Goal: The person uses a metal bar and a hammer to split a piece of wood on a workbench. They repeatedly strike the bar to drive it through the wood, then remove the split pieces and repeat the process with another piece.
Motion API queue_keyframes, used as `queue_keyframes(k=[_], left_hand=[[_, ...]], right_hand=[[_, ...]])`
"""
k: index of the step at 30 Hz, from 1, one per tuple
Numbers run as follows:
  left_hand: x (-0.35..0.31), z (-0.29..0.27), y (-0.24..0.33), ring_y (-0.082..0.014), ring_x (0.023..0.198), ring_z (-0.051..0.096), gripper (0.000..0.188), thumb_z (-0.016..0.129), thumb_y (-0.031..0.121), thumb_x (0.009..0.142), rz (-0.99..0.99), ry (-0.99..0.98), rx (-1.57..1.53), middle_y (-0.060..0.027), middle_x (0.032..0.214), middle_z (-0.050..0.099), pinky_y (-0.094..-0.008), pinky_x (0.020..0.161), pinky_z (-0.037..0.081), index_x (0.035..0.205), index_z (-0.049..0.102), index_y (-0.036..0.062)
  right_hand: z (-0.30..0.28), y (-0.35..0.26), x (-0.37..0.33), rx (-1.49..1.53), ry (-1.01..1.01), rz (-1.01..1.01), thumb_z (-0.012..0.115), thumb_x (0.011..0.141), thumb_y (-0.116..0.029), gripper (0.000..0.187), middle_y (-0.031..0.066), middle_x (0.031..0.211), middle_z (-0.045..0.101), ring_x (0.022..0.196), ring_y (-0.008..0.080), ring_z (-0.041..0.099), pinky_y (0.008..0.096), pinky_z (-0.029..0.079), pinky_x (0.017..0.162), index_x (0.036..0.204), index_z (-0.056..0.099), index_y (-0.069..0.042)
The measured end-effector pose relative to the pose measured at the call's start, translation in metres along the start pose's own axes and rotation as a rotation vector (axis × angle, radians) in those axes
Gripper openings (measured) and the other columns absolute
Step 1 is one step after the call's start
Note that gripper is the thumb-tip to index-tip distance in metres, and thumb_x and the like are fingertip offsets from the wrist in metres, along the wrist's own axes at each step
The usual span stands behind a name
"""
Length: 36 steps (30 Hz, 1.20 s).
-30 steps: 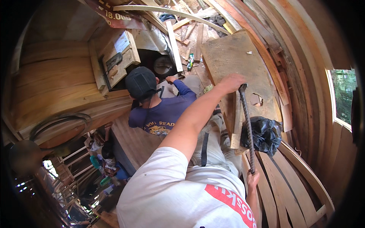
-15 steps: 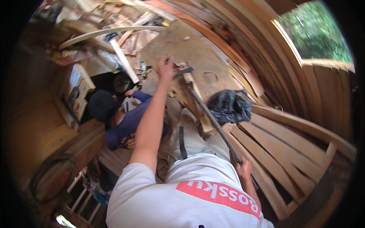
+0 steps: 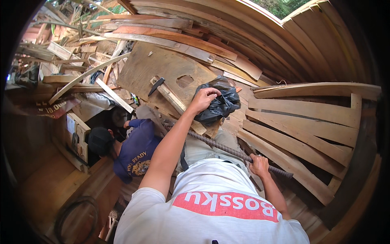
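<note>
My right hand [image 3: 258, 164] is closed around a ribbed steel bar [image 3: 227, 150] that lies slantwise across my lap, its thick end sticking out to the right. Above a crumpled black plastic bag [image 3: 222, 106] is my left hand [image 3: 203, 101], its fingers bent inward over the bag's mouth. Whatever those fingertips may hold is hidden. Left of the bag, a wooden bar [image 3: 172, 97] with a dark, curved hammer-like head [image 3: 156, 86] rests on a brown board [image 3: 136, 67], which has a round hole in it.
Close on my left a person in a dark cap and blue shirt [image 3: 136, 152] bends forward. Wooden slats [image 3: 300, 134] with gaps between them lie at the right. Loose planks [image 3: 174, 40] and scrap wood [image 3: 65, 53] are heaped at the back and far left.
My left hand has moved away from the dark hammer-like head, right to the black bag. My right hand still grips the bar, now farther from its end. The view has shifted.
</note>
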<state>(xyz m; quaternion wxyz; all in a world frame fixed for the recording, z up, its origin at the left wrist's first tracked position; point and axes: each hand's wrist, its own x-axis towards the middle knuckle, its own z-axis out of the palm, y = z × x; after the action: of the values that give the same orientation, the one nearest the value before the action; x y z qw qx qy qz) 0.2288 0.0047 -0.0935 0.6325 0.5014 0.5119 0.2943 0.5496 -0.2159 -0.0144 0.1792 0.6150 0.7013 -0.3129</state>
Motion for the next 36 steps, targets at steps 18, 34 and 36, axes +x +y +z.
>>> queue_keyframes(k=[18, 34, 36], left_hand=[[-0.185, -0.047, -0.038, -0.0134, 0.074, 0.062, 0.022, 0.051, 0.014, 0.092, -0.118, 1.053, -0.318, -0.0074, 0.09, 0.064, -0.0254, 0.066, 0.051, 0.106, 0.058, -0.0002], [-0.361, 0.185, -0.239, -0.0317, 0.089, 0.064, 0.028, 0.059, 0.026, 0.081, -0.777, 0.66, 0.201, -0.017, 0.096, 0.068, -0.0394, 0.079, 0.05, 0.093, 0.069, 0.0031], [-0.345, 0.17, -0.234, -0.0316, 0.086, 0.065, 0.028, 0.059, 0.026, 0.081, -0.672, 0.686, 0.251, -0.0157, 0.096, 0.068, -0.0389, 0.077, 0.05, 0.094, 0.069, 0.0037]], right_hand=[[0.013, 0.086, 0.039, 0.042, 0.004, -0.112, 0.065, 0.065, -0.013, 0.021, 0.0224, 0.076, 0.064, 0.078, 0.0412, 0.063, 0.0499, 0.048, 0.071, 0.084, 0.061, -0.006], [-0.024, 0.057, 0.097, 0.429, -0.068, -0.209, 0.055, 0.07, -0.005, 0.012, 0.0139, 0.067, 0.062, 0.067, 0.0255, 0.064, 0.0369, 0.049, 0.066, 0.078, 0.062, -0.003], [-0.027, 0.046, 0.097, 0.461, -0.06, -0.217, 0.054, 0.068, -0.004, 0.009, 0.0105, 0.064, 0.06, 0.064, 0.0208, 0.061, 0.0344, 0.047, 0.063, 0.075, 0.061, -0.002]])
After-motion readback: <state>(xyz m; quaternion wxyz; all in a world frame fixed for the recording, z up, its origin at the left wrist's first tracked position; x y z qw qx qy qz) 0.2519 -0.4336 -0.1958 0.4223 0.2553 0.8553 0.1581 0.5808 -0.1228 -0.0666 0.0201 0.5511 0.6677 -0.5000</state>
